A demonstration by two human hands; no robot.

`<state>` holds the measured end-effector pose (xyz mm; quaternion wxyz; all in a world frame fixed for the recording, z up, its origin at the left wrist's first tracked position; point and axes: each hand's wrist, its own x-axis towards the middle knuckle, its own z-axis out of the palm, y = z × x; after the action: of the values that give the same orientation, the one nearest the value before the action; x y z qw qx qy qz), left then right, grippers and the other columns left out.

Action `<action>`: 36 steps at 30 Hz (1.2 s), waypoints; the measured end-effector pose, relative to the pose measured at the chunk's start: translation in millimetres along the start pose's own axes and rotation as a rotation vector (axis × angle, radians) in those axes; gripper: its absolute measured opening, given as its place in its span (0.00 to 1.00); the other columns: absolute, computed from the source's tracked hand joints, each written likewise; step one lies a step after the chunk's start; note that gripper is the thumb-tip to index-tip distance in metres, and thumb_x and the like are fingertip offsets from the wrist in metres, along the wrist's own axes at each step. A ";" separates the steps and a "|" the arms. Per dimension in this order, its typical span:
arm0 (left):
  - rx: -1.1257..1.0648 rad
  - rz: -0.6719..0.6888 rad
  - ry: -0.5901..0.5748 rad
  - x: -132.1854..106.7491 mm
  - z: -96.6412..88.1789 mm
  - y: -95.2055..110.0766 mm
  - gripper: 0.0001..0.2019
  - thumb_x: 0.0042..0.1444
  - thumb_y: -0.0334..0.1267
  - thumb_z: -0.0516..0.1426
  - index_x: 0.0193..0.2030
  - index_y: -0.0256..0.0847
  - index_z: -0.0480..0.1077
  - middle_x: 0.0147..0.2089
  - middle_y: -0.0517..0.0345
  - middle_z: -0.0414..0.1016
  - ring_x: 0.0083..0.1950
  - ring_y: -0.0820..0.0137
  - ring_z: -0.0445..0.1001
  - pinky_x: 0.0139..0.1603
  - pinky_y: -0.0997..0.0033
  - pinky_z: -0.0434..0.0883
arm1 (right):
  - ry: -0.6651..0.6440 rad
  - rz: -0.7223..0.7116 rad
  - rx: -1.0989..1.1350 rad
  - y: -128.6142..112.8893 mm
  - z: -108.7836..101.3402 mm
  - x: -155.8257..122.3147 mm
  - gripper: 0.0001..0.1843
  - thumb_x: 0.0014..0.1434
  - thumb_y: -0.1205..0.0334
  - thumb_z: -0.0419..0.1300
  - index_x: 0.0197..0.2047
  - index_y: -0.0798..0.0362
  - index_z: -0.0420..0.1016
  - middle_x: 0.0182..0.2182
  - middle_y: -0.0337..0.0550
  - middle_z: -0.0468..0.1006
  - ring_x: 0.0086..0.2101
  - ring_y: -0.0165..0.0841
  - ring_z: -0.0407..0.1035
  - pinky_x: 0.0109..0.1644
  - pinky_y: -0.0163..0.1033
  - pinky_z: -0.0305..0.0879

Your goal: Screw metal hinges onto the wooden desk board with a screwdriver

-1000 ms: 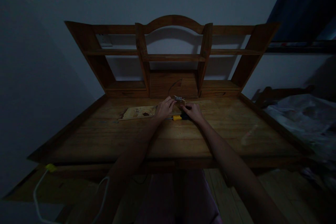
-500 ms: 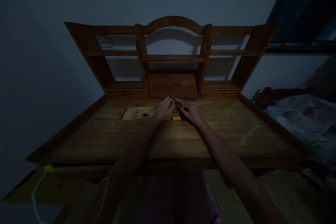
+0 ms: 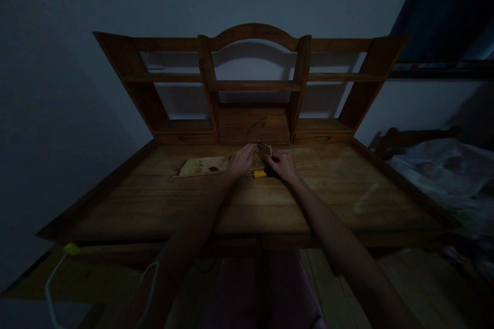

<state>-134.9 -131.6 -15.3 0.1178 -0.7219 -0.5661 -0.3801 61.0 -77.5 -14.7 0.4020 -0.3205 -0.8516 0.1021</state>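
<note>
Both of my arms reach to the back middle of a wooden desk (image 3: 254,205). My left hand (image 3: 241,160) and my right hand (image 3: 282,165) meet, fingers pinched, on a small metal piece (image 3: 264,148), which stands on edge over a flat wooden board (image 3: 204,165). A yellow-and-black screwdriver (image 3: 261,173) lies on the desk just under my right hand. The dim light hides the piece's details.
A wooden hutch with shelves (image 3: 252,85) rises at the desk's back edge. A thin dark cable (image 3: 255,124) hangs in its middle bay. A white cord with a yellow tip (image 3: 64,262) trails at lower left. Crumpled pale bedding (image 3: 443,175) lies to the right.
The small metal piece has been tipped from lying flat to standing more upright between my fingers. My hands have stayed at the same spot.
</note>
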 end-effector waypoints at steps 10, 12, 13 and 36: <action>0.031 -0.144 -0.093 -0.5 -2.5 4.9 0.12 0.71 0.43 0.46 0.54 0.43 0.65 0.42 0.51 0.80 0.43 0.63 0.80 0.43 0.69 0.72 | 0.003 0.015 -0.017 0.8 -0.6 0.8 0.21 0.67 0.50 0.55 0.28 0.53 0.77 0.30 0.45 0.80 0.30 0.34 0.72 0.35 0.36 0.59; 0.036 -0.147 -0.104 -0.4 -4.8 6.5 0.12 0.71 0.43 0.46 0.54 0.43 0.64 0.42 0.52 0.79 0.41 0.63 0.80 0.41 0.70 0.71 | 0.004 0.015 -0.017 0.7 -0.5 1.0 0.21 0.67 0.50 0.55 0.29 0.53 0.77 0.29 0.45 0.80 0.30 0.34 0.72 0.35 0.36 0.59; 0.036 -0.147 -0.108 -0.3 -5.9 7.2 0.13 0.71 0.44 0.46 0.54 0.43 0.64 0.41 0.52 0.79 0.40 0.64 0.80 0.40 0.70 0.70 | 0.005 0.014 -0.017 0.7 -0.5 1.0 0.21 0.67 0.50 0.55 0.29 0.53 0.77 0.29 0.45 0.80 0.30 0.34 0.72 0.36 0.36 0.59; 0.159 -0.129 0.028 0.2 -37.0 -33.2 0.17 0.66 0.29 0.47 0.56 0.42 0.70 0.53 0.50 0.74 0.57 0.64 0.71 0.59 0.65 0.68 | 0.067 0.074 0.006 14.7 4.7 1.3 0.23 0.66 0.49 0.53 0.30 0.55 0.80 0.27 0.46 0.79 0.28 0.35 0.72 0.33 0.36 0.59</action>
<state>-180.4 -142.7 1.5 0.1579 -0.6668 -0.6381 -0.3511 63.7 -65.0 -23.3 0.4273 -0.3539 -0.8248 0.1087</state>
